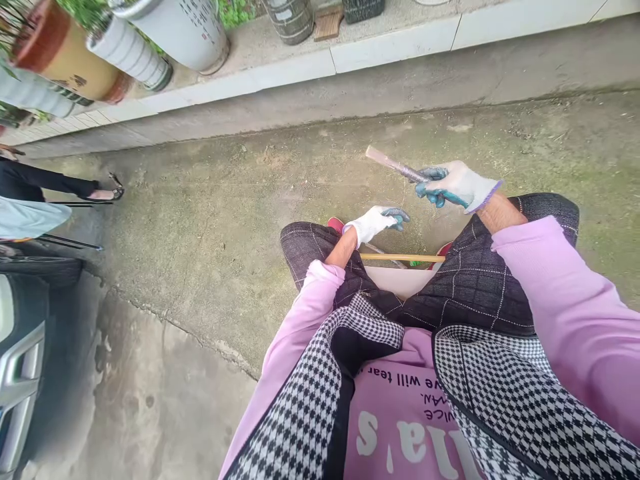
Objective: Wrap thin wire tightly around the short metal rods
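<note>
The ground is grey concrete (210,220) with green stains, and a long crack (200,333) runs across it at the lower left. Along the top a white kerb (390,47) carries a brown ceramic pot (65,57), a ribbed white pot (130,53), a large white pot with dark writing (185,27), a dark barrel (290,17) and a small wooden block (329,23). At the left edge another person's foot in a black sandal (103,193) rests on the concrete, and below it are a tyre (40,270) and the silver front of a car (20,373).
</note>
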Available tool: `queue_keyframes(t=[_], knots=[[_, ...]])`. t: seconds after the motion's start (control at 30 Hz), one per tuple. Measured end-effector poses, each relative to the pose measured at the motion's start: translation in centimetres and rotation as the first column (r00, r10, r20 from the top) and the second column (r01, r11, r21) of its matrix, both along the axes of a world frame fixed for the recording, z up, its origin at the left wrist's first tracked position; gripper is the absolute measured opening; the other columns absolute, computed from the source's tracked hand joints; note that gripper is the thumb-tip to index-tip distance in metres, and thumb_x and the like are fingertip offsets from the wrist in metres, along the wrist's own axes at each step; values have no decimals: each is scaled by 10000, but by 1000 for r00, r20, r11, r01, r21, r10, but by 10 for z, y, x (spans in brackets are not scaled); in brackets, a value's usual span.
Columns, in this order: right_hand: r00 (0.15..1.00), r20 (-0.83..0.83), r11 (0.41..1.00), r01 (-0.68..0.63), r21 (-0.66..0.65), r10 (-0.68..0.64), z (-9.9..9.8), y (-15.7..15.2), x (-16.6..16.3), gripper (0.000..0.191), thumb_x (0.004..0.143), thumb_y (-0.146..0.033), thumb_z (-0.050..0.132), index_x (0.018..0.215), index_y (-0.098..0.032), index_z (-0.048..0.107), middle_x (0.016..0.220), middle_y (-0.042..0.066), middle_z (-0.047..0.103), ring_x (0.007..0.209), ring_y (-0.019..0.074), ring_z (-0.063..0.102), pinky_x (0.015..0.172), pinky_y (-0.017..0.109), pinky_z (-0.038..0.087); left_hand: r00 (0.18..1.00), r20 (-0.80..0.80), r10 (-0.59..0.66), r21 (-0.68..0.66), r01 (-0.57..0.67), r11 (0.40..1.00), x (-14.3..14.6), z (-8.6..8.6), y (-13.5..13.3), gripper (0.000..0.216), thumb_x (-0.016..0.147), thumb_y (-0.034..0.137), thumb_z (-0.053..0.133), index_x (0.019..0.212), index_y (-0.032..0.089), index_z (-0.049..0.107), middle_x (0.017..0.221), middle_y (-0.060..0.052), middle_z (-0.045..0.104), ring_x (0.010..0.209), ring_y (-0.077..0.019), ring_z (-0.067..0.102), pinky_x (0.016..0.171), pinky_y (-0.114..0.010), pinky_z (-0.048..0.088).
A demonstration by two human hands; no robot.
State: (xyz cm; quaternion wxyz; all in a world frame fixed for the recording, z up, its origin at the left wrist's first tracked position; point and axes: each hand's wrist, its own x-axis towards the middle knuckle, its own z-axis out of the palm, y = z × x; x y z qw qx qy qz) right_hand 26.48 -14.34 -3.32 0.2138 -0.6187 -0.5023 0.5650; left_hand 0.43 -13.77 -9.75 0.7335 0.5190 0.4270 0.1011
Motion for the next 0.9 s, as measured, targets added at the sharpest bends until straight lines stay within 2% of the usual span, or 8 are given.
queue_keyframes(t=[0.1,0.17,0.23,0.3,0.43,0.63,0.77,0.9], knots=[[956,288,997,-68,38,55,-8,6,-4,308,1022,-390,890,1273,-215,863,956,96,797,806,246,687,689,345,572,991,-28,-134,51,135,990,0,2,-3,238,879,100,766,1041,156,930,911,-30,860,884,-156,755,987,-305,594],[843,509,978,-207,12,172,-13,10,-5,185,1024,-306,871,1173,-200,844,959,115,792,896,279,707,781,370,550,985,-47,-164,80,167,983,-2,4,-2,233,899,118,764,1057,151,933,909,-25,849,846,-150,734,941,-293,580],[731,632,953,-300,-39,256,-18,13,-6,111,993,-245,882,1029,-195,790,919,131,767,928,298,696,835,399,514,992,-57,-114,95,119,988,-4,7,2,208,913,115,752,1030,138,922,917,-26,837,781,-130,688,890,-282,565],[689,655,935,-344,-83,311,-22,13,-5,200,947,-206,904,898,-216,710,826,116,714,891,295,669,838,416,487,998,-63,-12,107,19,994,-5,8,5,167,915,104,748,982,132,899,914,-24,823,746,-116,643,857,-273,549],[678,585,884,-437,-166,445,-25,5,-2,323,861,-177,913,736,-248,623,643,47,599,729,238,591,738,389,436,979,-116,170,158,-151,976,-7,9,11,69,882,81,796,867,142,825,868,-14,786,759,-128,619,856,-282,539],[730,300,789,-552,-270,613,-10,-11,11,105,886,-320,860,882,-233,800,627,18,668,591,177,559,602,343,418,957,-122,262,143,-244,959,-6,14,15,142,872,6,756,862,136,812,951,-53,844,863,-149,672,908,-281,555],[793,82,790,-581,-198,604,-5,-11,14,383,819,-550,927,986,-218,837,751,14,727,623,163,584,611,326,462,959,-73,273,74,-268,961,-7,19,17,135,904,20,742,899,124,828,1002,-72,870,820,-127,653,922,-288,560],[805,66,803,-575,-159,590,-10,-6,13,532,718,-709,975,965,-250,868,727,-4,713,615,171,596,590,314,486,968,-64,244,30,-243,970,-12,22,18,68,889,95,859,948,125,842,1003,-72,876,827,-130,679,1016,-323,585]])
